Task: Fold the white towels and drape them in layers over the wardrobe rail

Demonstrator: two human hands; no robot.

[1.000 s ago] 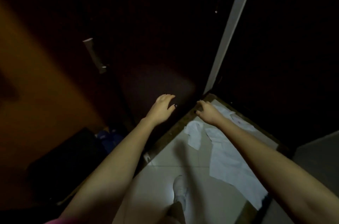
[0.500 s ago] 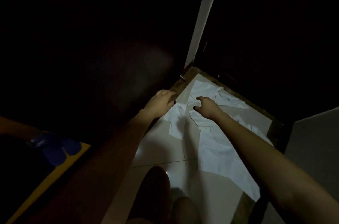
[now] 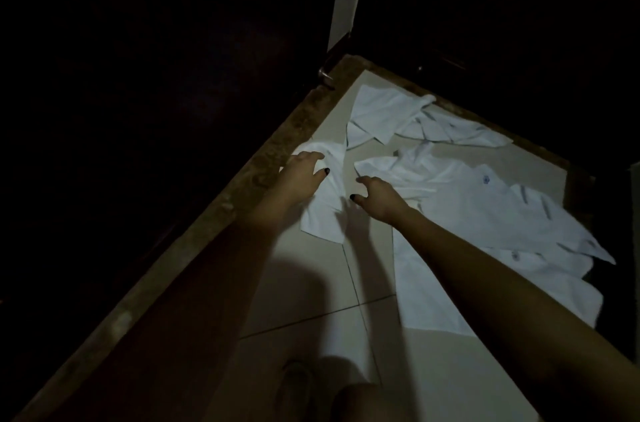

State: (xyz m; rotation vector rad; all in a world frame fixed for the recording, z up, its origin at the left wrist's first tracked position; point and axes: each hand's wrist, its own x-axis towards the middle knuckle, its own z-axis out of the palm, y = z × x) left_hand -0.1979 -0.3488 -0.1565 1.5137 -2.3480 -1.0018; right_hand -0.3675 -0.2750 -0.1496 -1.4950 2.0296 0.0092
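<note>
Rumpled white towels (image 3: 467, 203) lie strewn over glossy pale floor tiles (image 3: 304, 283) beside a mottled brown stone border (image 3: 242, 193). The left hand (image 3: 303, 179), fingers bent, lies on the small towel (image 3: 323, 217) nearest that border; whether it grips cannot be told. The right hand (image 3: 381, 196) hovers farther out, loosely spread and empty.

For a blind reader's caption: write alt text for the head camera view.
A person reaches down to white towels strewn on a pale tiled floor in a dark room. The left hand is over a small crumpled towel by the brown floor border; the right hand, open, hangs beside a larger towel.
</note>
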